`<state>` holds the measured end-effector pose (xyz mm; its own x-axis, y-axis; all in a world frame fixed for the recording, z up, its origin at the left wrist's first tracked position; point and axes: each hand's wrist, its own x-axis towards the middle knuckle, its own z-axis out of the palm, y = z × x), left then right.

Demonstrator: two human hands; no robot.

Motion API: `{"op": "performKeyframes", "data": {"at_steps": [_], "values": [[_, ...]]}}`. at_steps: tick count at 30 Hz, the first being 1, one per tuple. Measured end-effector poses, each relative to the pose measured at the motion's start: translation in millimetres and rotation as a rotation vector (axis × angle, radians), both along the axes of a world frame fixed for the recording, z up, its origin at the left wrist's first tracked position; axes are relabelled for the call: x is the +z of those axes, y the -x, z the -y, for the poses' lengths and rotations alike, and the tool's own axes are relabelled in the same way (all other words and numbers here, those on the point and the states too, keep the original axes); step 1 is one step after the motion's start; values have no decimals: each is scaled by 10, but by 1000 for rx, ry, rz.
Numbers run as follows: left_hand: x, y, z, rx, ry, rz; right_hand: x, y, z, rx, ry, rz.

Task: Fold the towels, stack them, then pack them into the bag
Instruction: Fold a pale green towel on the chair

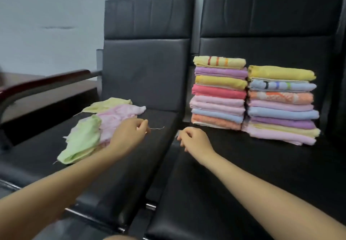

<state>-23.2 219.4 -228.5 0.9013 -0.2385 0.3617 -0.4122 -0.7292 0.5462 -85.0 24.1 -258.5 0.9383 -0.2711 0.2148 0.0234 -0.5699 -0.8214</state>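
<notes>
Three loose, crumpled towels lie on the left black seat (149, 164): a green towel (82, 140), a pink towel (118, 118) and a pale yellow towel (106, 104). My left hand (129, 134) is over the pink towel's near edge, and its thumb and forefinger pinch a thin white thread (158, 128) that trails to the right. My right hand (194, 138) hovers over the gap between the seats with loosely curled fingers and holds nothing. On the right seat (243, 174) stand two stacks of several folded towels, a left stack (219, 91) and a right stack (280, 104). No bag is in view.
Both black padded chairs have tall backrests (148, 43) close behind the towels. A dark wooden armrest (46, 82) on a metal frame borders the left seat. Beyond it stands a brown table (37, 97) against a pale wall.
</notes>
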Motion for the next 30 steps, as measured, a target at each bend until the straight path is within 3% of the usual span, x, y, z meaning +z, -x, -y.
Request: {"op": "performKeyframes", "data": {"at_steps": [4, 7, 10, 12, 15, 19, 22, 26, 30], "values": [[-228, -258, -1132, 234, 21, 128, -64, -351, -945, 144, -172, -29], [-405, -483, -1690, 404, 10, 10, -27, -650, -1520, 230, -183, -56], [-586, -571, -1975, 314, -24, -163, 32, -885, -1925, 308, -167, -187], [-663, -509, -2023, 198, -44, -137, 26, -982, -2067, 339, -124, -265], [-651, -411, -2011, 110, -77, -48, 8, -1004, -2087, 409, 48, -204], [-482, -301, -1973, 23, 91, 6, 47, -884, -1980, 528, 50, -127], [-101, -159, -1707, -46, 345, 11, 256, -786, -1910, 540, -3, 5], [698, 119, -1234, -215, 533, 29, 746, -518, -1607, 467, -69, 202], [1312, 371, -762, -229, 747, 5, 1258, -73, -1157, 346, -123, 372]]}}
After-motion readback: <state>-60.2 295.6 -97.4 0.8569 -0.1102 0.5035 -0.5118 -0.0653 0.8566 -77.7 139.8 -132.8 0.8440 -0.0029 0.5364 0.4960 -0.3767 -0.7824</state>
